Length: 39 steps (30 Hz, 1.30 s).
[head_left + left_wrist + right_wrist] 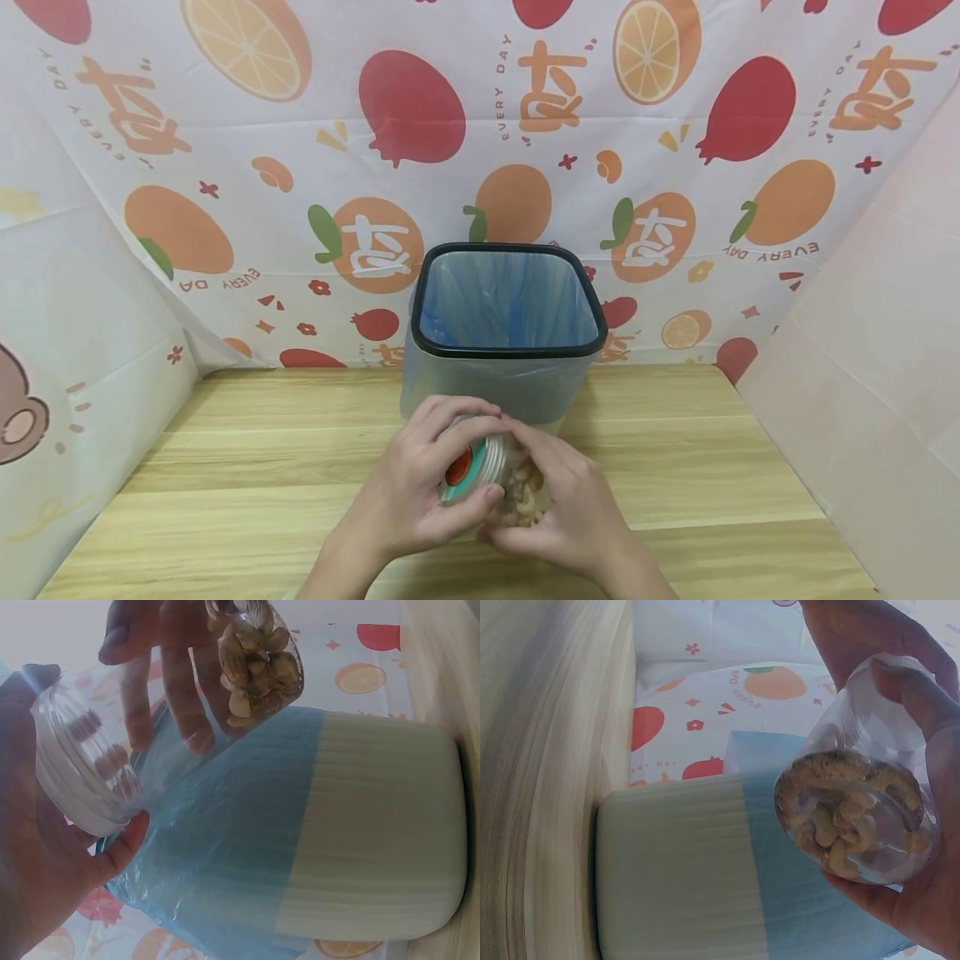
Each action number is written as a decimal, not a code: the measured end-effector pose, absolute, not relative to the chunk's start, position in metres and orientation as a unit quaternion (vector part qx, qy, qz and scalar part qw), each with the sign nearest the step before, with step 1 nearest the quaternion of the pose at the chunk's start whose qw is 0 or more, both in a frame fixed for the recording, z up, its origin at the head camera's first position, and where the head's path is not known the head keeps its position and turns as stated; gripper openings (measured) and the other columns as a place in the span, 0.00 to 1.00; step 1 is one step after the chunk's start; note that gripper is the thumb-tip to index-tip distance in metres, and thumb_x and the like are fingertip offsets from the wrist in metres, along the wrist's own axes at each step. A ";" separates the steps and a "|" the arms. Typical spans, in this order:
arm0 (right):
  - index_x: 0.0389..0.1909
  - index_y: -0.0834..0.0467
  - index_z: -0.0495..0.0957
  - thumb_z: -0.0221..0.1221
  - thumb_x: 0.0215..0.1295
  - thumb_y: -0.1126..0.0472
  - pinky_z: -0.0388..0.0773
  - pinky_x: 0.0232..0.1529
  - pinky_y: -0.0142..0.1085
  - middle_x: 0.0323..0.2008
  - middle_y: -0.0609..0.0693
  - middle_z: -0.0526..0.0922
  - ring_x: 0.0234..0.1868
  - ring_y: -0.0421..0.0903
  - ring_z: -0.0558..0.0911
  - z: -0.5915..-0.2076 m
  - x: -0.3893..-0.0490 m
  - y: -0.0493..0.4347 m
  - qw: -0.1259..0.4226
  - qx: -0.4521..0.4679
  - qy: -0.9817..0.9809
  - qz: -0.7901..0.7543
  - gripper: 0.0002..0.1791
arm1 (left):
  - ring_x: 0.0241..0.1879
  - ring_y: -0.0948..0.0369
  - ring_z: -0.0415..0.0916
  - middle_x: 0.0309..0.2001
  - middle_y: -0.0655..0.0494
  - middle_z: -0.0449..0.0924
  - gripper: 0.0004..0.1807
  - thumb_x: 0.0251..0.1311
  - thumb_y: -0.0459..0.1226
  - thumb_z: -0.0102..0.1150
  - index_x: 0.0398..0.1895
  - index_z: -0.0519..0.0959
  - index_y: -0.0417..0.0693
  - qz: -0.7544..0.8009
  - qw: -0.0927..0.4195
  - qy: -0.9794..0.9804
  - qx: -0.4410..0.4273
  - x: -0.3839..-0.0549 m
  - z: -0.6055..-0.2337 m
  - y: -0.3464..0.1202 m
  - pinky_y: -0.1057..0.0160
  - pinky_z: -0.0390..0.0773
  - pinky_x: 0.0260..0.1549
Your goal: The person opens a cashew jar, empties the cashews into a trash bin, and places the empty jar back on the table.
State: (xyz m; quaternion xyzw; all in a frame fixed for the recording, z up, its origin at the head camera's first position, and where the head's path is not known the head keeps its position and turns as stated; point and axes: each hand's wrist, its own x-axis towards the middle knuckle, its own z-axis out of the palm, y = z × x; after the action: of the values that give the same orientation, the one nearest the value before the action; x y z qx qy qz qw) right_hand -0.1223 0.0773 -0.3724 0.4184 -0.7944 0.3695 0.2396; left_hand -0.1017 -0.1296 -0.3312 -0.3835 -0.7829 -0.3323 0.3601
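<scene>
A clear plastic jar (pixel 525 502) of cashews is held tilted between both hands, in front of the bin. My left hand (pixel 412 487) curls around the lid end, thumb and fingers on either side of the ridged rim. The lid (pixel 458 467) has a teal edge and an orange-red middle. My right hand (pixel 581 504) grips the jar's body. In the right wrist view the jar's base faces the camera, with cashews (pixel 840 821) gathered against it. The left wrist view shows the cashews (pixel 259 667) lying at the jar's bottom end.
Just beyond the hands stands a pale waste bin (pixel 487 385) with a black rim (pixel 517 352) and a blue liner (pixel 517 300). It rests on a wood-grain tabletop (pixel 262 483). A fruit-print cloth (pixel 465 192) hangs behind, and pale cloth sides flank the table.
</scene>
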 end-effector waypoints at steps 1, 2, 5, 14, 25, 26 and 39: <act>0.72 0.50 0.65 0.77 0.41 0.39 0.79 0.54 0.30 0.61 0.41 0.78 0.55 0.39 0.81 -0.373 -0.122 0.077 0.244 0.417 -0.796 0.365 0.55 | 0.52 0.58 0.73 0.54 0.55 0.79 0.21 0.65 0.53 0.57 0.56 0.80 0.54 -0.333 0.358 -0.786 -0.378 -0.102 -0.332 -0.130 0.67 0.78 0.45; 0.72 0.50 0.65 0.77 0.41 0.38 0.79 0.54 0.30 0.60 0.41 0.78 0.55 0.39 0.81 -0.373 -0.123 0.077 0.246 0.416 -0.797 0.363 0.55 | 0.52 0.58 0.73 0.54 0.55 0.79 0.21 0.65 0.53 0.57 0.56 0.80 0.54 -0.332 0.355 -0.790 -0.374 -0.102 -0.332 -0.130 0.67 0.78 0.45; 0.72 0.50 0.65 0.77 0.41 0.38 0.80 0.52 0.31 0.60 0.41 0.78 0.54 0.39 0.82 -0.373 -0.123 0.076 0.248 0.416 -0.797 0.361 0.56 | 0.52 0.59 0.73 0.55 0.56 0.78 0.22 0.64 0.53 0.58 0.57 0.79 0.55 -0.332 0.349 -0.796 -0.366 -0.101 -0.333 -0.131 0.66 0.79 0.43; 0.70 0.49 0.65 0.77 0.44 0.41 0.82 0.45 0.31 0.55 0.42 0.81 0.47 0.38 0.83 -0.371 -0.122 0.081 0.183 0.429 -0.787 0.405 0.52 | 0.60 0.54 0.70 0.63 0.53 0.74 0.29 0.65 0.59 0.53 0.63 0.76 0.55 -0.334 0.327 -0.779 -0.418 -0.099 -0.327 -0.134 0.54 0.79 0.50; 0.69 0.47 0.66 0.77 0.45 0.44 0.81 0.39 0.28 0.51 0.37 0.80 0.41 0.35 0.81 -0.370 -0.122 0.081 0.118 0.462 -0.756 0.447 0.49 | 0.54 0.56 0.73 0.54 0.52 0.78 0.21 0.63 0.49 0.59 0.56 0.80 0.52 -0.359 0.317 -0.748 -0.460 -0.099 -0.326 -0.133 0.61 0.78 0.50; 0.69 0.48 0.66 0.78 0.44 0.45 0.81 0.40 0.29 0.51 0.37 0.81 0.41 0.35 0.81 -0.370 -0.122 0.081 0.119 0.462 -0.757 0.447 0.49 | 0.53 0.56 0.74 0.53 0.52 0.79 0.21 0.63 0.49 0.59 0.55 0.80 0.51 -0.357 0.322 -0.746 -0.461 -0.100 -0.326 -0.133 0.61 0.77 0.50; 0.70 0.48 0.66 0.78 0.41 0.39 0.78 0.54 0.28 0.61 0.40 0.78 0.55 0.38 0.81 -0.371 -0.122 0.079 0.214 0.431 -0.794 0.372 0.53 | 0.51 0.57 0.75 0.51 0.53 0.79 0.21 0.65 0.52 0.57 0.53 0.80 0.49 -0.346 0.354 -0.760 -0.421 -0.103 -0.328 -0.131 0.69 0.76 0.48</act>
State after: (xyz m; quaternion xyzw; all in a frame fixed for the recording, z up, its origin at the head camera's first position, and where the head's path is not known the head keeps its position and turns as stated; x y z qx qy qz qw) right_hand -0.1223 0.0793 -0.3709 0.4310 -0.7938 0.3719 0.2141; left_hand -0.1029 -0.1312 -0.3278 -0.4215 -0.7597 -0.3459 0.3544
